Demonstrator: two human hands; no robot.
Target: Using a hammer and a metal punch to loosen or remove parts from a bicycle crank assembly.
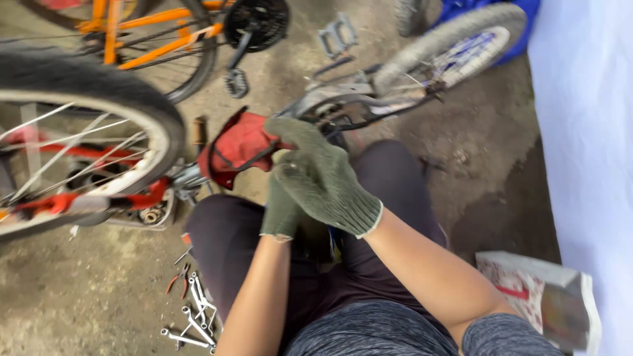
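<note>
The gloved right hand (pixel 326 181) grips the bike frame (pixel 356 99) just ahead, steadying it. The left hand (pixel 282 207), tucked beneath, is hidden; its grip cannot be told. A red saddle (pixel 237 146) lies beside them.

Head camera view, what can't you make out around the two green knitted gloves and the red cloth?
- Left hand in a green knitted glove: its fingers are hidden behind the right hand in a green knitted glove.
- Red cloth: whatever it wraps is covered; the grip on it is blurred.
- Grey bicycle frame: motion blur hides the parts.
- Metal wrenches on the floor: too small, partly cut off by the bottom edge.
- Black-tyred spoked wheel: cut off by the left edge.
</note>
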